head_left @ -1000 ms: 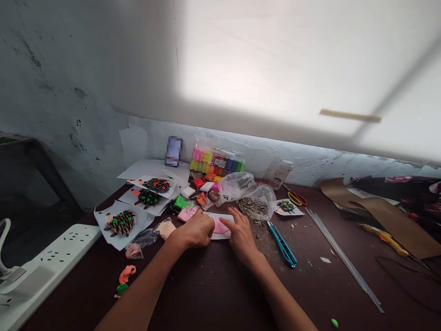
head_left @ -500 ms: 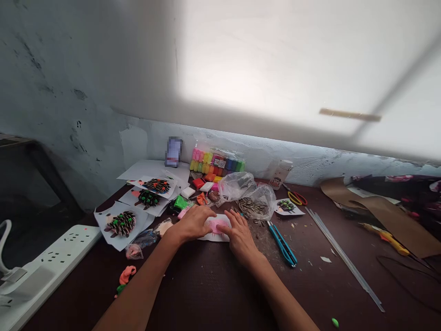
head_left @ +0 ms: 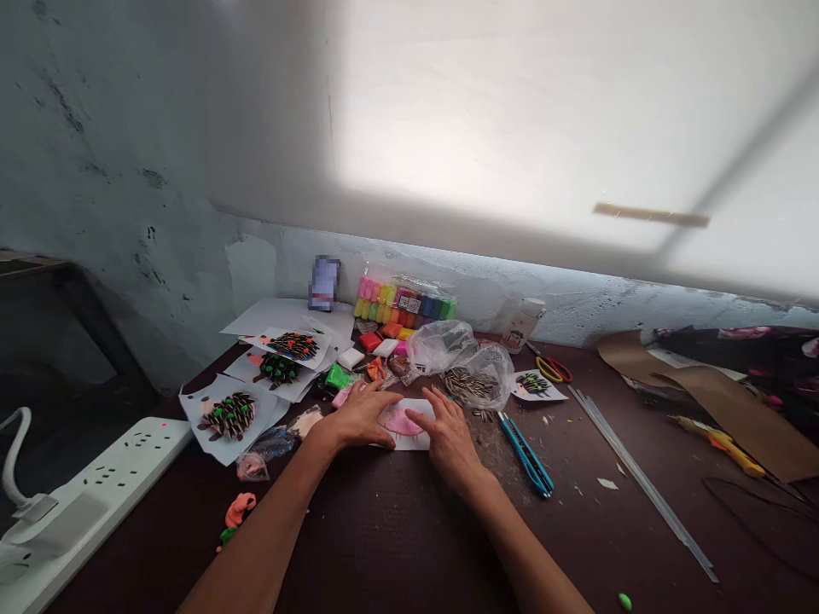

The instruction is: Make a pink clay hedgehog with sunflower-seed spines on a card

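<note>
A small white paper (head_left: pixel 419 443) lies flat on the dark tabletop, with a layer of pink modelling clay (head_left: pixel 402 421) spread over its middle. My left hand (head_left: pixel 359 418) rests at the paper's left side, fingers apart, thumb by the near left edge. From the right, my right hand (head_left: pixel 453 435) arches over the paper, its thumb pointing across the pink clay; whether it touches cannot be made out. Both hands are open. Just beyond them is a plastic bag of sunflower seeds (head_left: pixel 470 385), and a teal utility knife (head_left: pixel 525 454) lies right of my right hand.
Finished seed hedgehogs on paper (head_left: pixel 231 418) lie at left, beside a power strip (head_left: pixel 108 486). Clay packs (head_left: pixel 406 303) lean on the wall near a bottle (head_left: pixel 523 324). Scissors (head_left: pixel 554 368), clear sticks (head_left: pixel 640 477) and a yellow glue gun (head_left: pixel 723 443) lie at right.
Both thumbs have moved off the middle of the pink clay: the left one down to the paper's near edge, the right one slightly up. More of the clay now shows.
</note>
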### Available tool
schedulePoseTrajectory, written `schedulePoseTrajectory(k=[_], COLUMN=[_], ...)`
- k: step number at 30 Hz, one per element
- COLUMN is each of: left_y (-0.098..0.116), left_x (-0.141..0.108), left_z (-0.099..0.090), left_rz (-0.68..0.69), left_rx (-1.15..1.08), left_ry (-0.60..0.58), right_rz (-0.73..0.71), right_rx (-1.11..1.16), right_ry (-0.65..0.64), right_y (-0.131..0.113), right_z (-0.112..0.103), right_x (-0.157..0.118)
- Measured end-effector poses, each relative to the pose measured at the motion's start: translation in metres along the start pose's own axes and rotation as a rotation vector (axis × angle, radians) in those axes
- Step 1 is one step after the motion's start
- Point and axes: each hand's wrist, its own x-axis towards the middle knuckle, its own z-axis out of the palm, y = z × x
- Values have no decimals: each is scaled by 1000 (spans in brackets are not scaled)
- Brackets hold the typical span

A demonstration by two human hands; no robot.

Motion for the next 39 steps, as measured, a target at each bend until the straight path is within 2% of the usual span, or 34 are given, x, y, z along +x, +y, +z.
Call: schedulePoseTrajectory(k=[6,20,32,39], left_y=[0,1,-3,-1], left_x=[0,0,2,0], left_z=[0,0,4,1], left_rz=[8,-5,17,6], left_rx=[-17,-14,-21,-43], left_ry=[-1,-1,-2,-17], right_rz=[-57,24,-7,-17], right_rx=[-104,-125,-108,-130], right_ry=[-108,-115,-123,-105], right_y=[-9,-11,-16,-10], right_z=[-4,-1,-1,-5], right_x=[4,8,5,-5])
